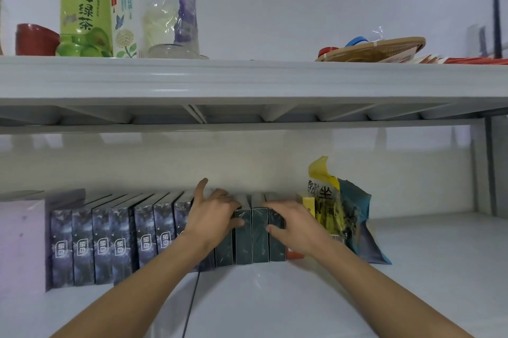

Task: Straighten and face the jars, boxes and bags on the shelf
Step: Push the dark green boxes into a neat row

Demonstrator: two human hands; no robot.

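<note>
A row of upright boxes stands on the lower shelf (275,296): several dark blue-purple boxes (101,244) at the left, several dark green boxes (251,238) in the middle. My left hand (213,216) grips the left end of the green boxes, fingers curled over their tops, thumb on a front face. My right hand (295,226) grips the right end of the green group in the same way. Just right of it, a yellow bag (328,200) and a blue bag (357,216) lean together.
A pale lilac box (22,244) stands at the far left. The upper shelf (247,76) carries a green tea bottle (85,5), clear bottles (132,8), a red cup (35,39) and a woven tray (376,49). A thin black cord (192,299) hangs in front.
</note>
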